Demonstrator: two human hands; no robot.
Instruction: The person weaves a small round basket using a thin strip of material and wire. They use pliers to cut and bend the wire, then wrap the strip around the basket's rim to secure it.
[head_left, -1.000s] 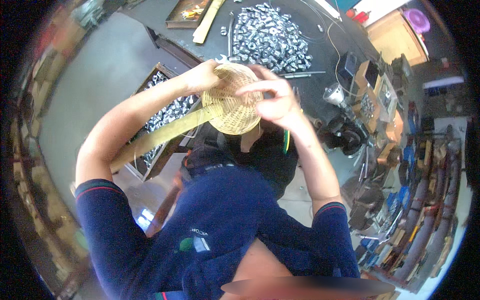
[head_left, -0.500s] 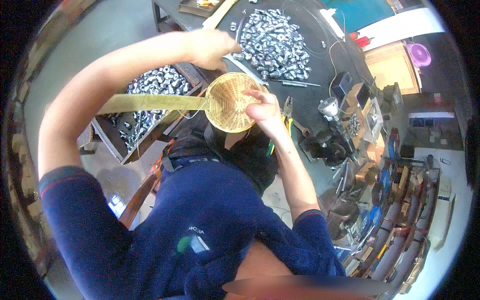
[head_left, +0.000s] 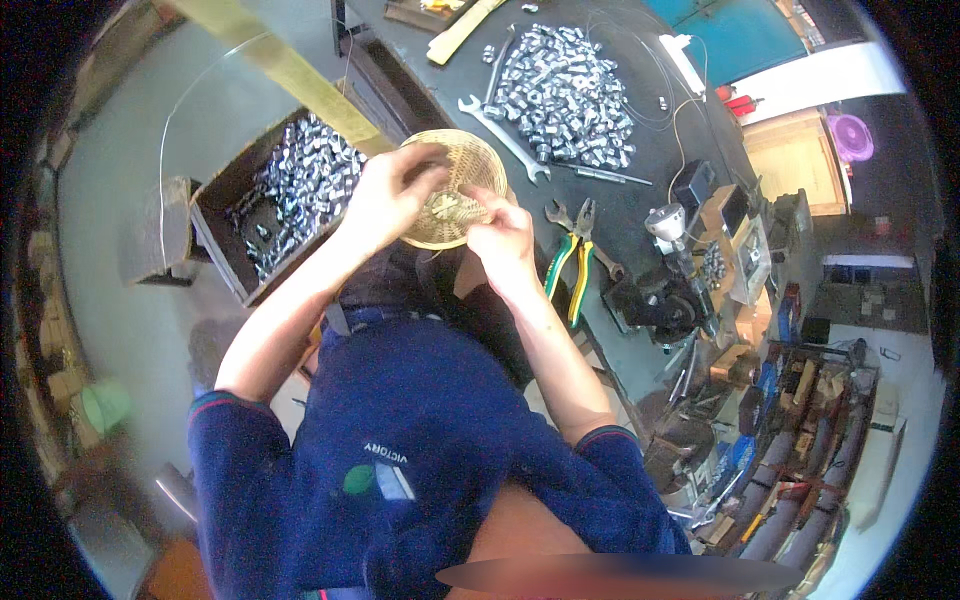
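A round woven wicker basket (head_left: pixel 465 150) with a long flat yellow-green handle (head_left: pixel 290 70) is tipped toward me, its inside showing. The handle runs up and away to the far left, with a thin wire loop near it. My right hand (head_left: pixel 503 245) is closed on the basket's right rim, thumb inside the bowl. My left hand (head_left: pixel 388 200) is at the left rim where the handle joins. Its slightly blurred fingers reach over the bowl, thumb and forefinger apart, and nothing shows between them. A few pale bits or weave at the bowl's bottom cannot be told apart.
A heap of shiny metal nut-like fittings (head_left: pixel 565 95) covers the dark bench, beside wrenches (head_left: pixel 508 140) and green-yellow pliers (head_left: pixel 572 262). A metal tray (head_left: pixel 225 235) of similar parts stands at the left. A small machine (head_left: pixel 665 300) and tool racks (head_left: pixel 800 440) are at the right.
My left hand has come back from beyond the basket to its left rim. The handle has swung from pointing left to pointing up and left, and the pliers now show fully.
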